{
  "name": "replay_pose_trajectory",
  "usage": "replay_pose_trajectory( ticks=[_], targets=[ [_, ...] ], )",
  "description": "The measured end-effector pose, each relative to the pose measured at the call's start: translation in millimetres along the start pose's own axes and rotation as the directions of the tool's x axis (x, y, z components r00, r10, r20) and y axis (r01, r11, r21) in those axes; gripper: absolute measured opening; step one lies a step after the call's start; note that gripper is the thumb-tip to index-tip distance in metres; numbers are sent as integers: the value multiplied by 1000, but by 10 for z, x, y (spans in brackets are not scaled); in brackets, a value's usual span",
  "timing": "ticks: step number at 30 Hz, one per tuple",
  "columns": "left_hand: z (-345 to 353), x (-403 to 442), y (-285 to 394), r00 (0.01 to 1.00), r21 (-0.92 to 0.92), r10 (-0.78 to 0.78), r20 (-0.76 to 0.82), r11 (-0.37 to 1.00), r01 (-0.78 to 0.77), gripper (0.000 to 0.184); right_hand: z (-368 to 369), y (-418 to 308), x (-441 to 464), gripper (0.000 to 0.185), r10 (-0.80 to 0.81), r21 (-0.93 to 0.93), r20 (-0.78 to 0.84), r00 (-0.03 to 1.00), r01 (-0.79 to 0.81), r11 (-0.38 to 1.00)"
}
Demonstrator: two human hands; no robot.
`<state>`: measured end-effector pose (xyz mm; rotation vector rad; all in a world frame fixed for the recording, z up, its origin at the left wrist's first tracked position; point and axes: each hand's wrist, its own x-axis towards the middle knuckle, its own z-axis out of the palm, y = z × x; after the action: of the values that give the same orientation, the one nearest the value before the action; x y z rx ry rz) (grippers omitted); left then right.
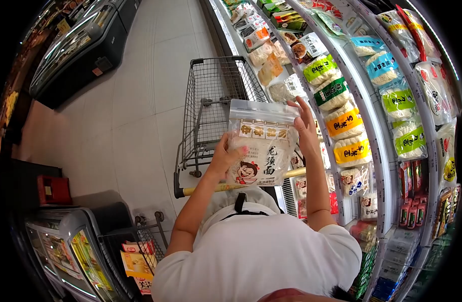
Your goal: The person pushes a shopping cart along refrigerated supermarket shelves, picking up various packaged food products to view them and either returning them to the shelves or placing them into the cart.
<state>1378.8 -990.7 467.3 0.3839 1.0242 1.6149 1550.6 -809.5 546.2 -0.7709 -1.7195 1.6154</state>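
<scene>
A clear zip bag of noodles (258,146) with a cartoon face and dark characters is held upright in front of the body. My left hand (227,157) is closed on its left side, thumb across the front. At the bag's upper right edge is my right hand (304,123), its fingers partly spread and raised, the palm side against the bag. Whether it grips the bag is hard to tell. Behind the bag stands a wire shopping cart (203,95) with a yellow handle (211,189), partly covered by the bag.
Refrigerated shelves (362,90) with packaged noodles (348,121) run along the right. A dark freezer case (85,50) stands at the upper left. At the lower left are a glass-front freezer (72,241), another wire cart (140,241) and a red crate (54,190).
</scene>
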Motion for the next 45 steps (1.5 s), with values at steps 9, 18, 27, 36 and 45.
replay_pose_trajectory(
  ticks=[9,18,27,36,45],
  targets=[
    [-201,317,-19,994,-53,-79,-76,996,75,62,105,-276,948,58,131,-733,433,892,264,627],
    [-506,724,165,995,96,30,-93,995,-21,78,323,93,1403,17,-151,-582,463,874,428,691],
    [-854,438,358,813,356,349,-466,915,-189,65,744,489,1943,14,-261,-548,437,861,484,682],
    [-897,50,129,741,165,221,-634,975,-149,46,1258,2295,2704,22,-65,-683,430,900,372,628],
    [-924,9,-31,710,159,156,-687,985,-62,45,1861,4005,2331,15,56,-727,482,875,363,583]
  ],
)
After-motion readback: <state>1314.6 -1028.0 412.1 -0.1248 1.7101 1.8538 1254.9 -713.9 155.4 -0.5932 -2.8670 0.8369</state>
